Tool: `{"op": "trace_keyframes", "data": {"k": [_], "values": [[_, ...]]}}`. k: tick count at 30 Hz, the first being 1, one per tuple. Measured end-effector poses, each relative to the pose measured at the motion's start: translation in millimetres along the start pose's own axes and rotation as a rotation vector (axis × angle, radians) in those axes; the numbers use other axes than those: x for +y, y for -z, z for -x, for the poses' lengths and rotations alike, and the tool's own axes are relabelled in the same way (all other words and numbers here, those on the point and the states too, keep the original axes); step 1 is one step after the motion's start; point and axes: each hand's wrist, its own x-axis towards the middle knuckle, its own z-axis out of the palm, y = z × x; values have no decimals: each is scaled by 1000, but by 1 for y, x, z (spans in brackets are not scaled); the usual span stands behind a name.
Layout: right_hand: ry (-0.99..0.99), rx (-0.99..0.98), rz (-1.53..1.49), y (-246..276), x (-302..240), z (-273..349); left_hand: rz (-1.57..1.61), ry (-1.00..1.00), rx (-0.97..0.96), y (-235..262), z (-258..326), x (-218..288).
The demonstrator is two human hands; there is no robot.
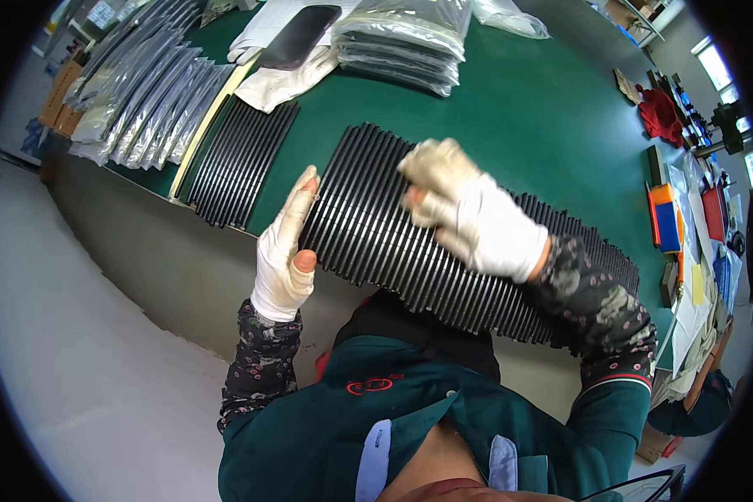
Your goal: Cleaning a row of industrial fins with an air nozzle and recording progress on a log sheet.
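A wide row of thin black rods [368, 209] lies side by side across the front of the green table, running from the middle to the right. My left hand [284, 251], in a white glove with bare fingertips, stands on edge against the row's left end. Its fingers are stretched out and the thumb is apart, so it is open. Over the middle of the row is my right hand [477, 213], gloved alike, with bent fingers smeared by motion. Whether it grips any rod cannot be made out. Farther left lies a smaller group of black rods [247, 159].
Plastic-wrapped packs [151, 100] lie in a line at the left. A stack of bagged packs [406, 42] stands at the back, beside a dark phone [301, 38] and a white cloth [289, 79]. Blue and orange boxes [666, 219] and a red cloth [661, 115] sit at the right.
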Motion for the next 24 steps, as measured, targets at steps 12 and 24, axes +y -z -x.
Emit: {"op": "trace_keyframes", "data": {"k": [12, 24], "values": [[125, -103, -540, -51, -40, -42, 268, 140, -14, 3, -1, 2], [26, 101, -125, -39, 1, -72, 329, 161, -37, 11, 0, -1]]}}
